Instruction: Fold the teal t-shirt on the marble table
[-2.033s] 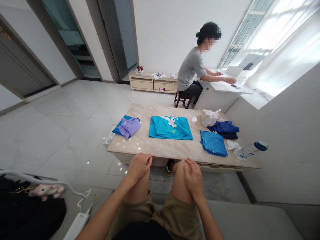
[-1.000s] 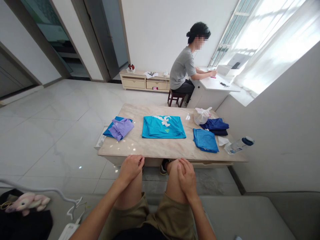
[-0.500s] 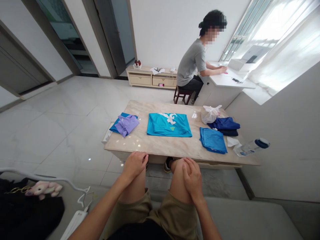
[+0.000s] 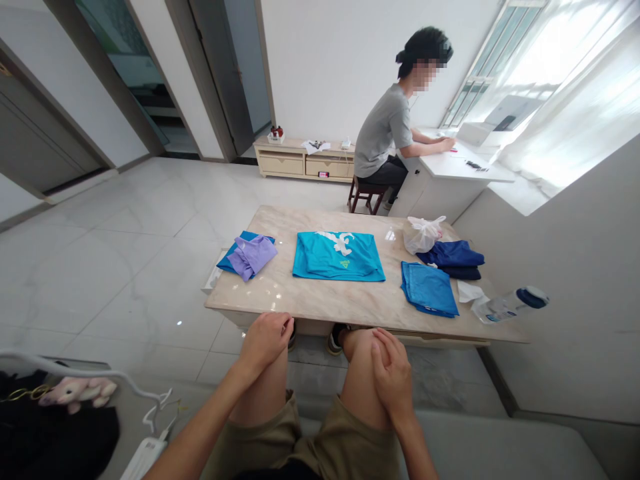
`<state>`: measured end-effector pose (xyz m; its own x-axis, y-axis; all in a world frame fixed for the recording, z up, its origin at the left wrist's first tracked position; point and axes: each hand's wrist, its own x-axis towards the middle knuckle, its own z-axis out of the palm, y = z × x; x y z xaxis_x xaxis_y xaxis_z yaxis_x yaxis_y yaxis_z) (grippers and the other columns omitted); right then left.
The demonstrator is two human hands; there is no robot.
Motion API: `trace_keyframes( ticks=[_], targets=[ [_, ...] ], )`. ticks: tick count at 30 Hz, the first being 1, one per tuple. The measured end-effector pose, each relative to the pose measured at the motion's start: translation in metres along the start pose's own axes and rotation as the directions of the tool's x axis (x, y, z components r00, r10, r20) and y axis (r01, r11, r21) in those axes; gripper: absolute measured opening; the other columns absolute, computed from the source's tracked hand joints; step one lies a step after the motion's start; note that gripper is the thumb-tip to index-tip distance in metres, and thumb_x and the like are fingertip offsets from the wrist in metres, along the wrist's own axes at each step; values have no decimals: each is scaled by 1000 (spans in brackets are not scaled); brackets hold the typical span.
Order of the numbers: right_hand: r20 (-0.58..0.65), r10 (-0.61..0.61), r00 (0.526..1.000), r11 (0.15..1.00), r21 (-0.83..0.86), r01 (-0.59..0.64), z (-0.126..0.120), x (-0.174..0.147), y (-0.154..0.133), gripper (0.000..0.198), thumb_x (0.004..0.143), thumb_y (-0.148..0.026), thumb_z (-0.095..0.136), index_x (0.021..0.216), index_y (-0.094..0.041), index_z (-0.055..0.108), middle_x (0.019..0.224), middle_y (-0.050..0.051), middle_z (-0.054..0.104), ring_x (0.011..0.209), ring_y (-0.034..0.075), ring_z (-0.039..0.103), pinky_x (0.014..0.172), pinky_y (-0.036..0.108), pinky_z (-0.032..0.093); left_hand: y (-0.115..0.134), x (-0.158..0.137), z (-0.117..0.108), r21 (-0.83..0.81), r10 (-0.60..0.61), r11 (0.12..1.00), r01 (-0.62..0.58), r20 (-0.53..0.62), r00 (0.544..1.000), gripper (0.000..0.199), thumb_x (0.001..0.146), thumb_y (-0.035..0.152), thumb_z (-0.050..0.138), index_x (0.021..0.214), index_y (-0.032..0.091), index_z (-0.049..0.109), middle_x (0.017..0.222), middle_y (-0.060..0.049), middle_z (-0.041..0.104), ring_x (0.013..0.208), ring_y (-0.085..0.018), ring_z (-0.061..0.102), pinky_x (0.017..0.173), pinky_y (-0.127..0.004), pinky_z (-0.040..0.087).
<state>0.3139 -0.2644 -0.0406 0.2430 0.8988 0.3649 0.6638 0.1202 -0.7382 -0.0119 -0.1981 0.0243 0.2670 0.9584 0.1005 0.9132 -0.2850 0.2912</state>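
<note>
My left hand point(image 4: 265, 341) rests over my left knee, its fingers draped across the knee and partly hidden. On my right knee lies my right hand point(image 4: 393, 365), with the fingers stretched out along the skin. Neither hand holds anything. Beyond my knees, a folded turquoise shirt point(image 4: 320, 259) with a white print lies in the middle of the marble-topped table point(image 4: 305, 297). To its left, a lilac cloth point(image 4: 253, 252) sits on a folded blue cloth point(image 4: 230, 265). Folded blue garments point(image 4: 429, 288) lie on the right side.
Dark blue clothes point(image 4: 457, 257), a white plastic bag point(image 4: 423, 233), a tissue point(image 4: 470, 291) and a clear water bottle point(image 4: 510, 305) stand at the table's right end. A person point(image 4: 387, 123) sits at a white desk. A plush toy point(image 4: 80, 392) and a hanger point(image 4: 110, 375) are beside me.
The camera view has tipped slightly, so the table and hands appear a little lower. Both hands stay on my knees, and the clothes have not moved.
</note>
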Motion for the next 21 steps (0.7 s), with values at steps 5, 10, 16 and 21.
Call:
trace_keyframes(
  ticks=[5, 10, 16, 21],
  targets=[
    [5, 28, 1000, 1000, 12, -28, -2, -1, 3, 39, 109, -46, 55, 126, -21, 79, 133, 16, 77, 126, 33, 68, 113, 56, 52, -3, 3, -2, -9, -16, 1000, 16, 25, 1000, 33, 109, 28, 50, 87, 22, 74, 92, -9, 81, 89, -27, 74, 85, -37, 50],
    [7, 39, 999, 999, 13, -39, -4, -1, 2, 39, 108, -46, 56, 125, -20, 80, 133, 15, 77, 125, 33, 67, 114, 56, 51, -4, 2, -2, -6, -26, 1000, 26, 26, 999, 32, 109, 28, 52, 87, 22, 74, 92, -9, 81, 90, -26, 74, 86, -36, 49],
    [10, 25, 1000, 1000, 4, -25, -5, 1, 2, 38, 108, -46, 56, 124, -21, 80, 132, 15, 77, 125, 33, 68, 113, 56, 52, -5, -3, -1, 2, -30, 1000, 30, -3, 1000, 33, 110, 28, 50, 89, 22, 74, 94, -9, 82, 90, -27, 74, 87, -38, 51],
    [8, 20, 1000, 1000, -3, -20, -7, 3, 0, 40, 107, -47, 55, 122, -21, 80, 130, 16, 78, 123, 34, 68, 113, 57, 52, -11, -9, -1, -25, -19, 1000, 18, -46, 999, 34, 110, 29, 49, 88, 23, 75, 94, -9, 82, 90, -27, 74, 88, -39, 52]
  ],
)
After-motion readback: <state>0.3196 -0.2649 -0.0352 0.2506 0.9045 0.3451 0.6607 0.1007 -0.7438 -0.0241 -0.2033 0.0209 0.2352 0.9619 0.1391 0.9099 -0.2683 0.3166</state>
